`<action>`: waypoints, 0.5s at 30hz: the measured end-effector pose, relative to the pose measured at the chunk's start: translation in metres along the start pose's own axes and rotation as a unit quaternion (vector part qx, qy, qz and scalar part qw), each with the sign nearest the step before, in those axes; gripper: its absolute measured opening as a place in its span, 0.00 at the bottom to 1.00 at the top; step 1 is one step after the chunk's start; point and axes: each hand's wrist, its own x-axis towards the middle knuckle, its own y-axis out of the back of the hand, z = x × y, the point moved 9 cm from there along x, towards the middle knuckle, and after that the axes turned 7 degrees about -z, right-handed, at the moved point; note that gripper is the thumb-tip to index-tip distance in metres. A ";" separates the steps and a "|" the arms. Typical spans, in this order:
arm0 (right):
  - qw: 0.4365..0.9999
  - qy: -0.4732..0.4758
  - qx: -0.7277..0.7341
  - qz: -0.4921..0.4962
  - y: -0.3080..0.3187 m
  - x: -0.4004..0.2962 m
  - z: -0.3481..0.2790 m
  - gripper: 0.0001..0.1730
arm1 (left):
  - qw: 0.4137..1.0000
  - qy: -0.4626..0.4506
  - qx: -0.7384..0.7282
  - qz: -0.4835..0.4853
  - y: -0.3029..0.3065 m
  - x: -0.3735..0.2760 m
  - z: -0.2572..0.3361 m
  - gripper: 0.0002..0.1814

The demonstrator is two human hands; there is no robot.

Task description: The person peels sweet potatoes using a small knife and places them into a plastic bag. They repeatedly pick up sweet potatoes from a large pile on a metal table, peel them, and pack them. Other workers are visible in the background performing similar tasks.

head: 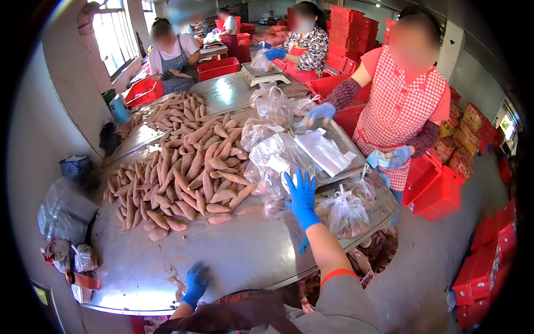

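Note:
My right hand (302, 196), in a blue glove, reaches out with spread fingers at the near edge of a heap of clear plastic bags (267, 146). Nothing shows in its grasp. By the table's front edge, my left hand (196, 284), gloved in blue too, is low over the metal tabletop (246, 246), fingers loosely bent and no object visible in them. A large pile of sweet potatoes (183, 175) spreads beyond both hands. Tied bags of produce (348, 211) sit just right of my right wrist. Flat white plastic bags (327, 150) lie on a metal tray (346, 169) ahead of it.
Across the right edge, a co-worker in a checked apron (396, 100) stretches a gloved hand (319, 112) over the tray. Another handles a bag at a weighing scale (265, 73). Red crates (436, 192) stand on the floor at right. A blue-handled tool (303, 245) lies beside my right forearm.

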 end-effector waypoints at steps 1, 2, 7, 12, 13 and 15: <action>0.998 0.010 -0.052 0.043 -0.019 0.014 0.007 0.39 | 1.000 -0.003 -0.006 -0.001 0.000 0.004 0.002 0.25; 0.991 0.022 -0.101 0.084 -0.035 0.026 0.010 0.37 | 1.000 -0.003 0.001 -0.003 0.000 0.005 0.005 0.26; 0.973 0.057 0.217 0.058 -0.046 0.065 0.012 0.13 | 1.000 -0.006 0.014 -0.010 0.002 -0.004 0.010 0.28; 0.925 0.077 0.358 -0.100 -0.086 0.061 -0.004 0.12 | 0.998 -0.010 0.024 -0.050 -0.003 -0.002 0.002 0.28; 0.918 0.040 0.357 -0.170 -0.101 0.053 -0.003 0.13 | 0.998 -0.018 0.024 -0.056 -0.001 -0.001 0.004 0.28; 0.892 0.059 0.414 -0.172 -0.097 0.037 -0.013 0.11 | 0.998 -0.029 0.024 -0.059 0.000 -0.001 0.004 0.28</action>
